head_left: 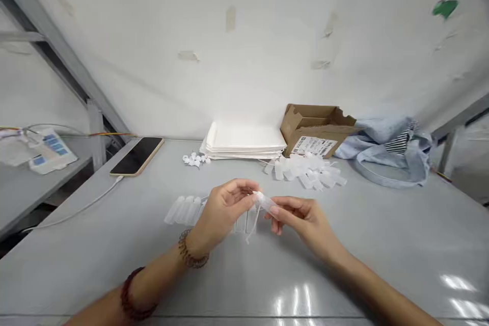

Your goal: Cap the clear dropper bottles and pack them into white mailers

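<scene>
Between both hands is a small translucent plastic tube (267,203), tilted, its white end toward the upper left. My left hand (225,209) is closed in a pinch at that white end. The fingers and thumb of my right hand (301,219) grip the tube's lower right end. A thin white strip (254,225) hangs down beside my left fingertips. Under and behind my left hand, a row of similar clear tubes (184,210) lies on the table, partly hidden. Several small white caps (195,159) sit farther back. A loose pile of translucent tubes (307,170) lies beyond my right hand.
At the back of the grey table (114,249) are a stack of white sheets or envelopes (246,140), an open cardboard box (324,130) and a crumpled blue cloth (393,153). A phone (138,156) with a white cable (82,210) lies at left.
</scene>
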Available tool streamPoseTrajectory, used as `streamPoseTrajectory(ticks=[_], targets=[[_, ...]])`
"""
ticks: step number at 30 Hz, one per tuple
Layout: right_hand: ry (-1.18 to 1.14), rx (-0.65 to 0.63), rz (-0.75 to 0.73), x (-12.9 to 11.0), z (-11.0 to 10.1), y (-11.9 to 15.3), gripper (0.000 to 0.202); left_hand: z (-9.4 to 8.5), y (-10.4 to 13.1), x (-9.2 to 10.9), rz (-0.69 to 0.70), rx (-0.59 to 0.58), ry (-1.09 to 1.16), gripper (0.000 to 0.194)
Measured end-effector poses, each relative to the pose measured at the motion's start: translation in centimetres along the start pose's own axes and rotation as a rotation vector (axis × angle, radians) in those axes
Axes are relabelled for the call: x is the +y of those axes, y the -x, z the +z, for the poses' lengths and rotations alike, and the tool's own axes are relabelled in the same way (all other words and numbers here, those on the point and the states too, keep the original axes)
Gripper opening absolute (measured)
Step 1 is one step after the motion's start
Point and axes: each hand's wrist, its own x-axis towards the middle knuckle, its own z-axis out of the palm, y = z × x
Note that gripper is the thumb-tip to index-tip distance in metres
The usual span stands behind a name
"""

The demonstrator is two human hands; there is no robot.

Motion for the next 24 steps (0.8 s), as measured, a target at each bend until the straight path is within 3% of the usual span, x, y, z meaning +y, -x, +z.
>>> streamPoseTrajectory(ticks=[5,9,13,16,20,24], targets=[[-0.209,-0.124,0.094,0.7,-0.6,-0.4,0.025,-0.2,0.1,0.8,-0.001,-0.05,-0.075,0.017],[-0.118,-0.107,0.016,0.8,-0.4,-0.2,0.022,-0.1,0.3,1.1,-0.016,0.061,-0.205,0.021],[0.022,-0.064,-0.04,0.7,-0.3,0.1,0.024,-0.1,0.3,1.4,-0.036,-0.008,-0.293,0.028],[-0.004,-0.078,-0.04,0.9,-0.4,0.0,0.026,-0.3,0.2,1.7,-0.024,-0.071,-0.316,0.022],[-0.171,-0.129,0.026,1.3,-0.4,-0.4,0.026,-0.9,0.2,1.9,0.06,-0.171,-0.41,0.015],[-0.305,-0.193,0.131,1.4,-0.4,-0.7,0.03,-1.1,0.4,1.7,0.256,-0.208,-0.544,0.013]])
